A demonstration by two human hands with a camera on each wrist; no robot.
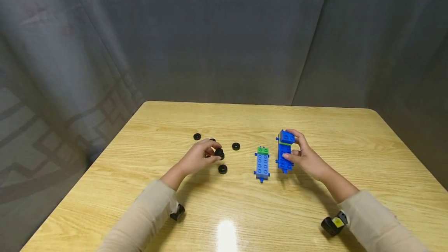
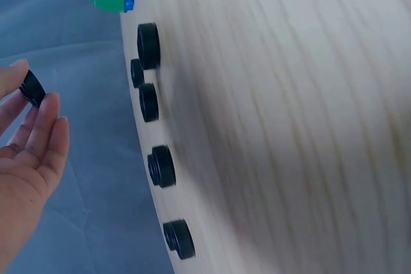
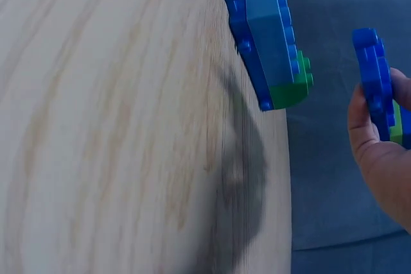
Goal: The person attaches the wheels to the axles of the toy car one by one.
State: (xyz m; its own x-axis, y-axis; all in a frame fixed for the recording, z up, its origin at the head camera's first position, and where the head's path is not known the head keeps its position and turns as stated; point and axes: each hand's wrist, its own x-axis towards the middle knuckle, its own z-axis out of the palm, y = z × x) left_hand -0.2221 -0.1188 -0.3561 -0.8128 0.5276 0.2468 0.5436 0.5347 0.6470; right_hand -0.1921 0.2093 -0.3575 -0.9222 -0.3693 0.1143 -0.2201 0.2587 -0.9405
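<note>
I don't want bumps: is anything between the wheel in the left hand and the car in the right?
Yes: the other car stands on the table between them, plus a loose wheel nearer the held wheel. The held wheel and held car look lifted, so they might pass over.

Black wheels (image 1: 236,146), blue-green bricks (image 1: 262,165), grained table (image 1: 322,127)
</note>
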